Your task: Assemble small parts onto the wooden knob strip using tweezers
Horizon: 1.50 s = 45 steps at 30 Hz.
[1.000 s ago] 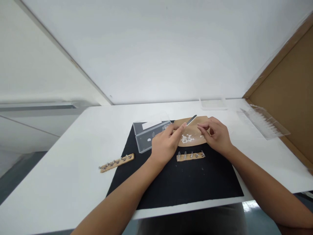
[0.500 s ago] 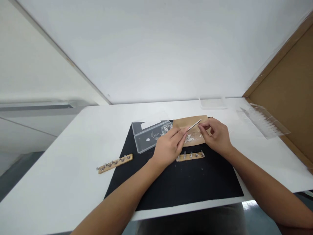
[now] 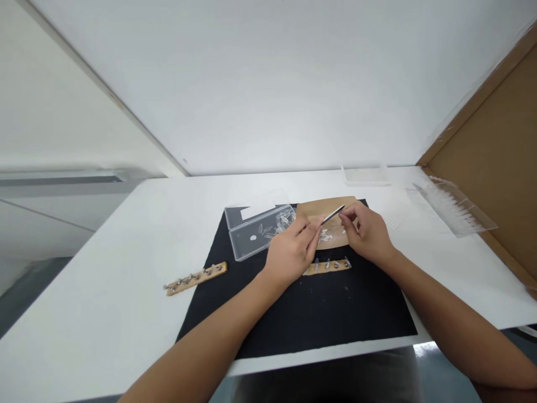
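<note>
My left hand grips a thin flat nail file that has a pale face and a dark edge. It points up and to the right. Fingers pinched together, my right hand sits at the far end of the file; whatever is between its fingertips is too small to make out. Below both hands lies a wooden strip with clear nail tips standing on small metal studs. Brown paper under the hands carries small white pieces.
An open clear plastic box with loose clear nail tips lies left of the paper on a black mat. A second wooden strip is further left. At the right are a bag of nail tips and a clear tray.
The nail file has rolled slightly in my left hand, so its dark edge shows more. My right hand has shifted a little left; its pinch is unchanged.
</note>
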Available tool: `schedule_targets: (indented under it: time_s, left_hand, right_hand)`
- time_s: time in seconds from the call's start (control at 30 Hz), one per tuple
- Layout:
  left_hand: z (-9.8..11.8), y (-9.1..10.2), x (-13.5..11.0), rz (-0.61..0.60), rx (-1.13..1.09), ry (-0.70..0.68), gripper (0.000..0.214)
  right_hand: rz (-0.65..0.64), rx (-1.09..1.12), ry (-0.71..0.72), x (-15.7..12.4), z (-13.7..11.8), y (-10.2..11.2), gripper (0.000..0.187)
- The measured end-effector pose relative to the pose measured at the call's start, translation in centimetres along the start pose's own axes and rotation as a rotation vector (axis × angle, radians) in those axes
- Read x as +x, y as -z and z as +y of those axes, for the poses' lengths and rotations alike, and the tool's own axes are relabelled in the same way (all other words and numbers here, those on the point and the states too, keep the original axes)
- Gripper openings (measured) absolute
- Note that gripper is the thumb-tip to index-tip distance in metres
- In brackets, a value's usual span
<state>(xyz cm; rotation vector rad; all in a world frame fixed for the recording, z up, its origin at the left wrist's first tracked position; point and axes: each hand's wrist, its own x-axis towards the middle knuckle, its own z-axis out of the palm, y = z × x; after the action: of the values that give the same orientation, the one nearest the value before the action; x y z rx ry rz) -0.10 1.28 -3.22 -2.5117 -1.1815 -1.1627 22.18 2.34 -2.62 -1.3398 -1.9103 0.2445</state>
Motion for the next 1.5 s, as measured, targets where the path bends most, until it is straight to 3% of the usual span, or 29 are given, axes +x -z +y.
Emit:
schedule_targets:
  time_s: [0.43, 0.9, 1.1, 1.27, 1.5]
  left_hand:
    - [0.7, 0.2, 0.0, 0.01, 0.013, -0.019, 0.023]
    - [1.2, -0.1, -0.2, 0.052, 0.031, 0.001, 0.026]
    - [1.2, -0.1, -0.3, 0.04, 0.009, 0.018, 0.028]
    - [1.3, -0.2, -0.2, 0.018, -0.017, 0.006, 0.025]
    - [1.5, 0.2, 0.5, 0.023, -0.088, 0.034, 0.026]
  right_hand:
    - [0.047, -0.193, -0.213, -0.4, -2.0, -0.3, 0.017]
    - [0.023, -0.311, -0.16, -0.6, -2.5, -0.5, 0.019]
    - [0.002, -0.288, -0.153, -1.4, -3.4, -1.3, 0.023]
    - [0.018, -0.304, -0.178, -0.7, -2.7, -1.2, 0.019]
    - [-0.03, -0.225, -0.095, -0.7, -2.8, -1.1, 0.019]
